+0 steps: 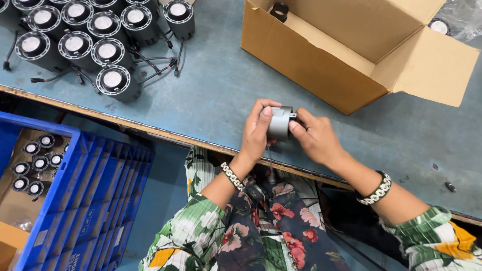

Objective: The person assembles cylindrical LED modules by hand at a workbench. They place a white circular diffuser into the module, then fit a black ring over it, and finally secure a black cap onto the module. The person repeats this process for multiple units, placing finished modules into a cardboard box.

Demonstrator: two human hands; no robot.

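Note:
A small grey cylindrical lamp housing [279,123] is held between both hands just above the front edge of the blue-grey workbench [211,95]. My left hand [257,131] wraps around its left side, thumb on top. On the housing's right end my right hand [312,136] pinches with fingertips. A thin dark wire hangs down from the housing toward my lap.
Several black round lamp units [106,51] with wires stand in a cluster at the bench's back left. An open cardboard box [321,65] sits behind my hands. A blue plastic crate [95,195] stands at the lower left, beside a box holding several more lamps [36,163]. A small dark part [450,186] lies at right.

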